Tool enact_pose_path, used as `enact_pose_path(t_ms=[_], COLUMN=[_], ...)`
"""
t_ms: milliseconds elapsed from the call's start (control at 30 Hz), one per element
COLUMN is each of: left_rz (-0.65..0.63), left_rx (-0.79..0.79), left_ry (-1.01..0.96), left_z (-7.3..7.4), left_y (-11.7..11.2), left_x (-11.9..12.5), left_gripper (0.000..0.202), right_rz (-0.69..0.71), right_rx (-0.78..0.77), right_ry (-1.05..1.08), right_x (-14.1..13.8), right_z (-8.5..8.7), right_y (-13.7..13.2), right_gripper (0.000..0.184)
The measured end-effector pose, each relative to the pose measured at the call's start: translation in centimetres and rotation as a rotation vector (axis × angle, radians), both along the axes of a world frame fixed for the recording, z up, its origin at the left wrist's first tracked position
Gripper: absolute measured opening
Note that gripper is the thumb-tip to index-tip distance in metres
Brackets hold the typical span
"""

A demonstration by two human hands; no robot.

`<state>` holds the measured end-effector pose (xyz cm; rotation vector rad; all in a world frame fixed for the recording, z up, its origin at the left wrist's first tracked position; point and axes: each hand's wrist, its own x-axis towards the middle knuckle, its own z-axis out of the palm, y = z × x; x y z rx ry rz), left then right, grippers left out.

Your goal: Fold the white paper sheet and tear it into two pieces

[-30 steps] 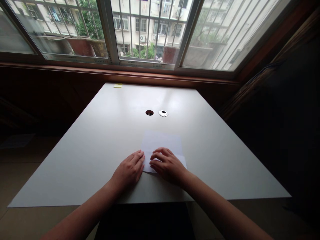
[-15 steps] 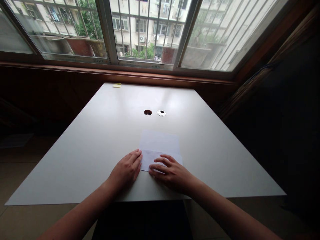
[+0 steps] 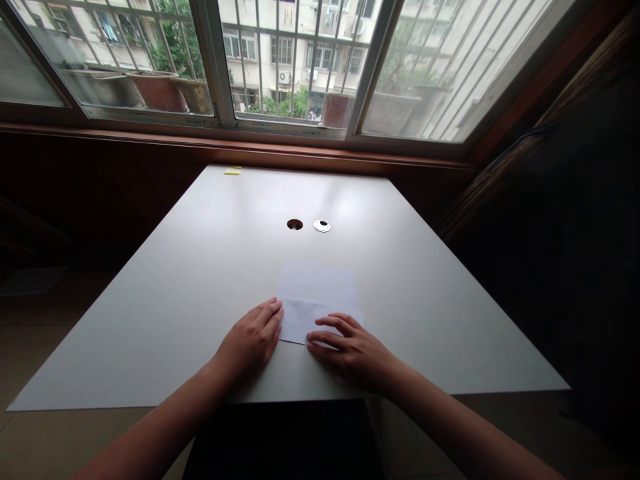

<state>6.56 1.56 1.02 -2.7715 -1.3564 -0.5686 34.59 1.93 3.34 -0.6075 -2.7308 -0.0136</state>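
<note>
A sheet of white paper (image 3: pixel 317 283) lies flat on the white table, with a crease or folded edge running across it. My left hand (image 3: pixel 250 335) rests at the paper's left edge, its fingers stretched out close together and the tips touching the sheet. My right hand (image 3: pixel 353 347) lies over the lower right part of the paper, fingers spread and slightly curved, near the bottom edge. Neither hand grips anything. The paper's lower right corner is hidden under my right hand.
The white table (image 3: pixel 165 300) has a round cable hole (image 3: pixel 295 225) with a ring-shaped cover (image 3: pixel 322 226) beside it. A yellow sticky note (image 3: pixel 233 171) is at the far left edge. Beyond stands a barred window (image 3: pixel 295 67); a pale sheet (image 3: pixel 31 281) lies at far left, below table level.
My right hand has slid a little to the right along the paper's lower edge, baring more of it. My left hand stays in place at the left edge.
</note>
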Motion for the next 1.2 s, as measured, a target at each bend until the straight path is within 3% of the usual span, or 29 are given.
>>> enact_pose_path(t_ms=[400, 1000, 1200], left_rz=[0.0, 0.003, -0.02], left_rx=[-0.01, -0.006, -0.03], left_ry=[-0.042, 0.046, 0.22], left_z=[0.2, 0.4, 0.9], left_y=[-0.1, -0.1, -0.2], left_x=[0.1, 0.2, 0.8], left_gripper=[0.036, 0.037, 0.066], right_rz=[-0.053, -0.104, -0.133], right_rx=[-0.037, -0.06, -0.042], right_ry=[0.036, 0.068, 0.03], right_x=[2.7, 5.9, 5.5], right_z=[-0.1, -0.8, -0.6], right_y=[-1.1, -3.1, -3.3], right_gripper=[0.033, 0.039, 0.04])
